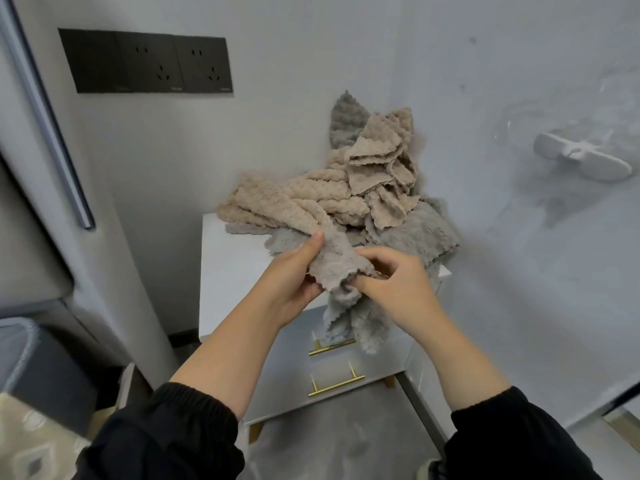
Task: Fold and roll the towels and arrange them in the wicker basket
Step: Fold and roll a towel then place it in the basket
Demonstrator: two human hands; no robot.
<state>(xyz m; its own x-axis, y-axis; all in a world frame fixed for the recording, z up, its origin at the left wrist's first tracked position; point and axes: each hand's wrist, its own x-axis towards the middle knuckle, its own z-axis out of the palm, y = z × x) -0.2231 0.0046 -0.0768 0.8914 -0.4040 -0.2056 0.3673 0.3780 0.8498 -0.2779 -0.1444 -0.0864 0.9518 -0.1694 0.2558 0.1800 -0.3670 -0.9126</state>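
A heap of beige towels (311,195) and grey towels (415,237) lies on a white bedside cabinet (228,258) against the wall. My left hand (294,271) grips one end of a towel (336,268) that trails out of the heap, thumb on top. My right hand (391,278) pinches the same end from the right. Below my hands a grey part of the towel (349,323) hangs over the cabinet's front. No wicker basket is in view.
The cabinet has two drawers with gold handles (336,384). A black socket panel (145,62) is on the wall at the upper left. A white holder (581,157) is fixed to the right wall. A grey bin (31,362) stands at the lower left.
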